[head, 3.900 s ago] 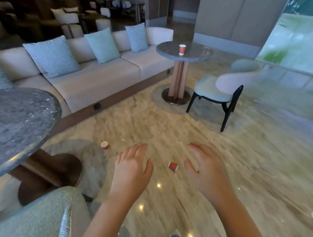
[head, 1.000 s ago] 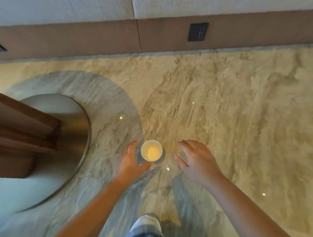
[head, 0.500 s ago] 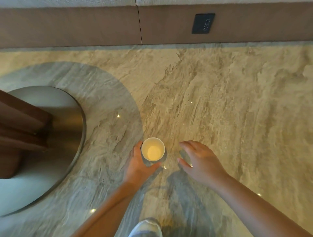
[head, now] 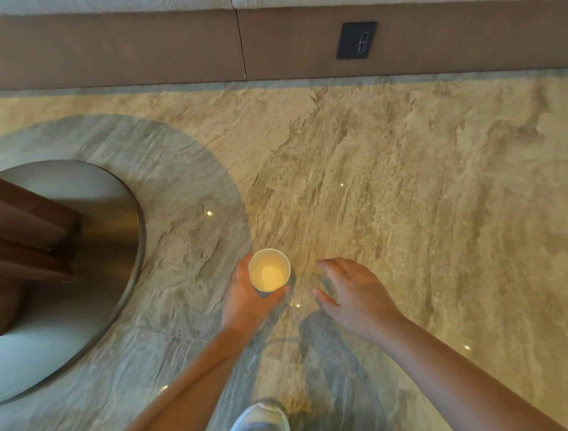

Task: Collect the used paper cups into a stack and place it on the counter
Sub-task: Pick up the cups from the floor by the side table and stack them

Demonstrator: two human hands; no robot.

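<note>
At the bottom centre of the frame is the toe of one pale grey-and-white shoe [head: 259, 415]. Above it, two bare hands reach up from the lower edge.

The left hand [head: 246, 295], just left of centre, has its thumb and fingers curled round the one round white paper cup [head: 269, 270]. The cup stands upright with its open mouth facing the camera, and its inside looks pale and empty. Whether it rests on the floor or is lifted off it cannot be told. The right hand [head: 353, 295] is just right of the cup and apart from it. Its fingers are spread and slightly bent, and it holds nothing.

The ground is a glossy beige veined marble floor [head: 415, 190], with a few small bright glints [head: 209, 213] of reflected light. Set into it at the left is one grey circular stone inlay [head: 184, 184], and the cup sits near its right edge. On that inlay, at the left edge of the frame, is one round brushed-metal table base [head: 101, 261]. One brown wooden pedestal [head: 30, 233] rises from it.

Farthest off, across the top of the frame, runs a brown plinth [head: 138, 46] in two sections split by a thin seam. One dark rectangular socket plate [head: 356, 40] is set into the plinth at the upper right. A strip of pale upholstery [head: 123, 3] shows above the plinth.
</note>
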